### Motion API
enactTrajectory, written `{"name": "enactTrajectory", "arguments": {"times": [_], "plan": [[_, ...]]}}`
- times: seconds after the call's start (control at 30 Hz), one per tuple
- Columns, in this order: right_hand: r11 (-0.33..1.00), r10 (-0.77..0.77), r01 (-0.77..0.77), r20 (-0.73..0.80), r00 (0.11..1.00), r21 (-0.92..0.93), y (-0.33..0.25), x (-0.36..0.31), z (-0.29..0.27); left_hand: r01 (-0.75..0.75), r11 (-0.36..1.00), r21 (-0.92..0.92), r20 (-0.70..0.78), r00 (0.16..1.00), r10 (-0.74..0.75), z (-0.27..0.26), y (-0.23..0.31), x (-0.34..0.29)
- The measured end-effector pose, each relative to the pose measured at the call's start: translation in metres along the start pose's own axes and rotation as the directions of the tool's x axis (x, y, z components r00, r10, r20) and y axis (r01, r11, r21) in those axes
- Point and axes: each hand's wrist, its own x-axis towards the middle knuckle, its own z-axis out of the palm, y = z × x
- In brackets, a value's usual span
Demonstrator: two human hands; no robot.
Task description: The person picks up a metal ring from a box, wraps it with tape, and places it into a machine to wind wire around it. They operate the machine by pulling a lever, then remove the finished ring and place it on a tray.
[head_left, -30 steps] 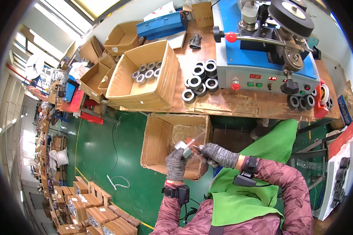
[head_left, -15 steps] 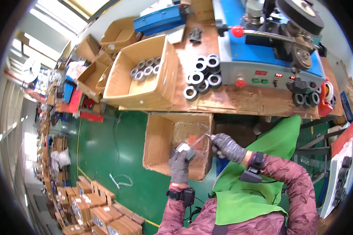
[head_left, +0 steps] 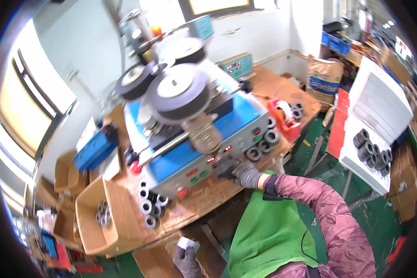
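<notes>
In the head view my left hand (head_left: 186, 262), in a grey knit glove, is low at the centre with its fingers closed on a small whitish block (head_left: 188, 243). It is over a cardboard box (head_left: 153, 259) below the bench edge. My right hand (head_left: 248, 175), gloved alike, reaches to the front of a blue-and-grey bench machine (head_left: 176, 162). Its curled fingers are at a dark fixture (head_left: 224, 167) under the machine's metal head; blur and the fixture hide what they grip. Black rings with silvery faces (head_left: 264, 146) lie close to that hand.
More rings (head_left: 150, 206) lie left of the machine. A carton (head_left: 109, 217) with rings inside stands farther left, near a blue toolbox (head_left: 96, 149). An orange-red tape dispenser (head_left: 282, 118) sits at the bench's right end. Beyond it, a white board (head_left: 366, 157) carries dark rings.
The view has swung right and up toward the machine. My right hand has left the box and gone to the machine's fixture; my left hand still holds the whitish block over the box.
</notes>
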Motion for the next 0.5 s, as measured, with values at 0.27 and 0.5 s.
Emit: {"name": "enactTrajectory", "arguments": {"times": [0.27, 0.5], "plan": [[0.946, 0.215, -0.086, -0.406, 0.888, 0.313, 0.147, -0.081, -0.083, -0.058, 0.998, -0.002, 0.219, 0.974, 0.057, 0.063, -0.073, 0.094], [0.648, 0.731, -0.595, -0.168, 0.662, 0.475, 0.265, -0.09, -0.062, 0.101, 0.963, -0.252, 0.233, 0.972, -0.041, 0.132, -0.123, 0.153]]}}
